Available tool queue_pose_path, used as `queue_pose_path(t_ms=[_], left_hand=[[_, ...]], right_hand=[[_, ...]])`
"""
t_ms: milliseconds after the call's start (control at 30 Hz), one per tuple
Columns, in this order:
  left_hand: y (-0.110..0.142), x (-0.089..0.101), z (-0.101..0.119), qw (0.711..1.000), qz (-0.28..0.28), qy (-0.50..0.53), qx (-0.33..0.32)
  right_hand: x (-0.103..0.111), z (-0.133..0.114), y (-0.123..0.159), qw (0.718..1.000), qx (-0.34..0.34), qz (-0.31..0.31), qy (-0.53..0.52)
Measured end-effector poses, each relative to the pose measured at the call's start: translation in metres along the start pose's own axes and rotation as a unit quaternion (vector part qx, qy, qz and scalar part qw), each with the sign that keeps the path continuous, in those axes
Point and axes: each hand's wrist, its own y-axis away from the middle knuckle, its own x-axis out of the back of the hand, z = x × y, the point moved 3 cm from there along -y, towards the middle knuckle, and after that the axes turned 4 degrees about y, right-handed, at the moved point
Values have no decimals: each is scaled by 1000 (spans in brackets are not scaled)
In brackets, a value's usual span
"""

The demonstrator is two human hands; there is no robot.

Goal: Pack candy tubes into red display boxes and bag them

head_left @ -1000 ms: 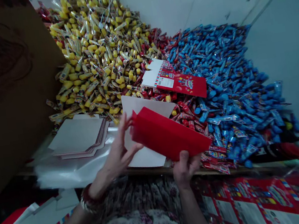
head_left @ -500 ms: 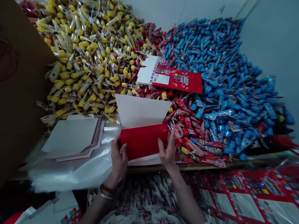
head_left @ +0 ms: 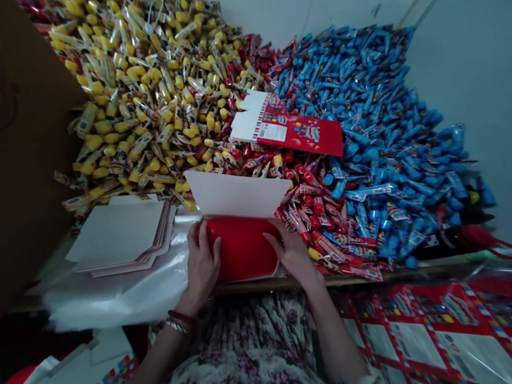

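A plain red cardboard piece (head_left: 245,248) lies at the table's front edge, its face slightly bowed. Behind it stands a white card panel (head_left: 239,193) with slanted sides; I cannot tell whether the two are joined. My left hand (head_left: 201,261) grips the red cardboard's left side, thumb on the face and fingers at the upper corner. At its right side, my right hand (head_left: 294,253) is bent round the edge, with fingertips pressing near the upper right corner. The undersides of both grips are hidden.
White card sheets (head_left: 118,235) are stacked left on clear plastic (head_left: 118,302). Heaped wrapped tubes, yellow (head_left: 142,106), red (head_left: 320,221) and blue (head_left: 363,105), fill the back. A flattened printed box (head_left: 300,134) lies on them. A brown carton (head_left: 3,146) stands left; printed packaging (head_left: 431,332) lies lower right.
The red cardboard has come down toward the table edge and now bows. Both hands have shifted their hold, the right one curling over its side. The white panel behind leans differently.
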Motion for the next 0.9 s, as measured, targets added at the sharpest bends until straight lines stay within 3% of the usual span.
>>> queue_pose_path(t_ms=[233, 500, 667, 800, 900], left_hand=[[-2, -11, -7, 999, -17, -34, -32], [-5, -11, -4, 994, -7, -92, -55], [-4, -14, 2, 989, 19, -120, -80], [-7, -24, 19, 977, -47, -126, -163], [-14, -35, 23, 970, -107, -136, -173]], right_hand=[[12, -19, -15, 982, -73, -35, 172], [0, -16, -21, 988, -73, -34, 133], [-8, -24, -18, 981, -50, -4, 189], [-16, -35, -18, 986, -28, 3, 167], [-21, -33, -22, 993, -33, -9, 111]])
